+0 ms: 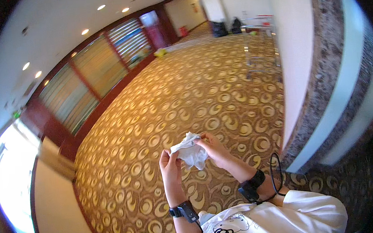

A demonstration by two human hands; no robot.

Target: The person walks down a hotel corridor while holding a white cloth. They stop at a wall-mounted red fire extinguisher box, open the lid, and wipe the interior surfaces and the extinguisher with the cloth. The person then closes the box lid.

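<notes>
We stand in a wide hall and hold a crumpled white cloth [190, 151] up in front of our chest, well above the carpet [184, 86], so nothing of it drags on the floor. Our left hand [169, 161] pinches one edge of the cloth between thumb and fingertips, its grip closed on the fabric near the lower left corner of the bundle. Our right hand [213, 148] comes in from the other side and closes its grip on the upper edge, fingers curled over the top. The two hands sit close together, with the cloth bunched between them and a loose fold hanging down below the right hand; held this way, by two edges, the fabric can be drawn apart or gathered without slipping. Both wrists carry dark bands [183, 211], and a thin black cable [278, 170] loops out beside the right one, clear of the cloth.

To our right a white wall with a speckled stone border [322, 62] runs close by. Along the left side run wood-framed panels [83, 81], and far off near the wall stands a metal cart [259, 45], well apart from us and from what we hold
</notes>
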